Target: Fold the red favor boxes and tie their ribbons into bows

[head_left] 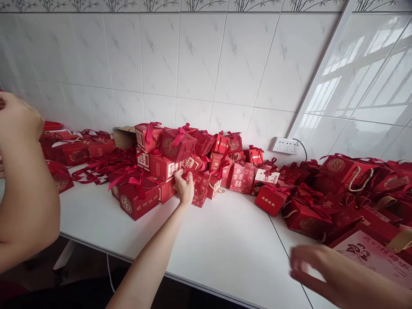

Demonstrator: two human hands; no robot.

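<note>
My left hand (184, 187) reaches to the stack in the middle and grips a red patterned gift box (200, 189) by its left side, thumb on the near face. The box is upright on the table, beside another small box (214, 186) with a rope handle. Left of the hand stands a dark red box (138, 201) with a round gold emblem and ribbon. My right hand (312, 266), slightly blurred, hovers over the table's front right, loosely bent with nothing in it. Nearest to it are a pink printed box (370, 253) and a dark red box (305, 221).
Another person's arm (25, 180) crosses the left edge. Loose ribbons (96, 169) and more red boxes (77, 150) lie on the left of the white table (222, 240). A pile of bags (347, 169) fills the right. A power strip (285, 146) is on the wall.
</note>
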